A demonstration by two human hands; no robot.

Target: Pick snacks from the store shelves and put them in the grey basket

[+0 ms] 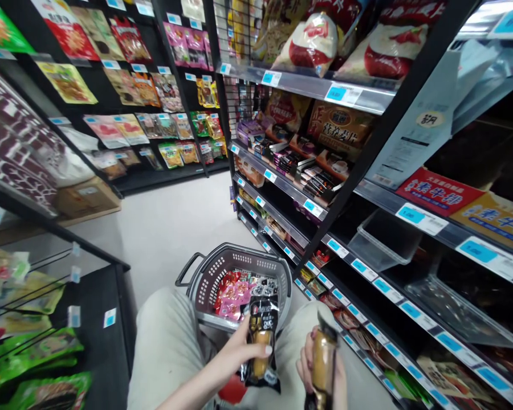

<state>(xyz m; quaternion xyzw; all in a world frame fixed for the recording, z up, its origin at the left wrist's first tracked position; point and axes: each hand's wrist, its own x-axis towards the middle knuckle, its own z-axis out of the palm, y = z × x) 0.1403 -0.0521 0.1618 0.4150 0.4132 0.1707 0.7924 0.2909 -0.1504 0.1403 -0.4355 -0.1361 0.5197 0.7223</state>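
My left hand [244,348] is closed around a black snack packet [264,319] whose clear window shows something golden-brown inside. The packet is held over the near rim of a grey shopping basket [200,279], between my knees. Close to my right knee, my right hand [305,359] grips a similar packet [325,356], with a golden-brown piece behind its window; this one is slightly blurred. Inside the basket lie several pink packets [235,296], with red packets [227,282] on the left and black-and-white packets [265,285] on the right.
Black shelves with blue price tags [423,219] run along my right, holding bags, boxes and a clear plastic bin [385,239]. A low black rack [105,296] with green packets stands on the left. Pale floor [166,222] leads to hanging snack bags [128,40].
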